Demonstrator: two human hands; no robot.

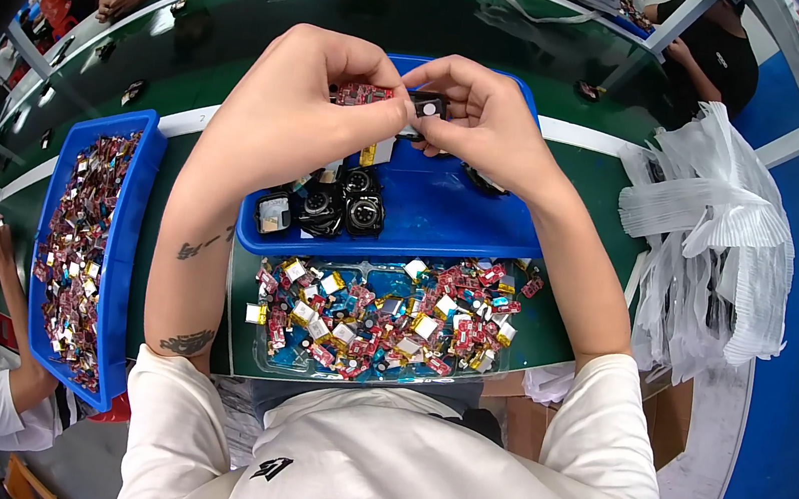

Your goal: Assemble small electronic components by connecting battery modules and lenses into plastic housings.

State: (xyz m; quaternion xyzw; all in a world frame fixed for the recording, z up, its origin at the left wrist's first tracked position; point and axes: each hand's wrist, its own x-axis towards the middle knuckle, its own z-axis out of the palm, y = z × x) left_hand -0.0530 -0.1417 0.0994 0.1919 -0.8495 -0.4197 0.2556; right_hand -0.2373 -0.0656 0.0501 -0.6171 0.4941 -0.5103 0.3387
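Note:
Above the blue tray [468,228], my two hands meet. My left hand [303,101] is closed with its fingertips on a red circuit board [361,94]. A small black watch case [428,107] is pinched by my right hand [491,125], close against the left fingertips. Whether the board and the case are still joined is hidden by the fingers. Several black watch cases [364,215] lie at the tray's left side, one more partly behind my right wrist. Nearer me, a clear plastic tray [268,366] holds a heap of red circuit boards with small silver-and-yellow batteries [425,327].
At the left stands a long blue bin [130,244] full of similar boards. White pleated strips [715,231] hang in a heap at the right. Beyond runs a green belt [279,12] with scattered black pieces; other people sit around it.

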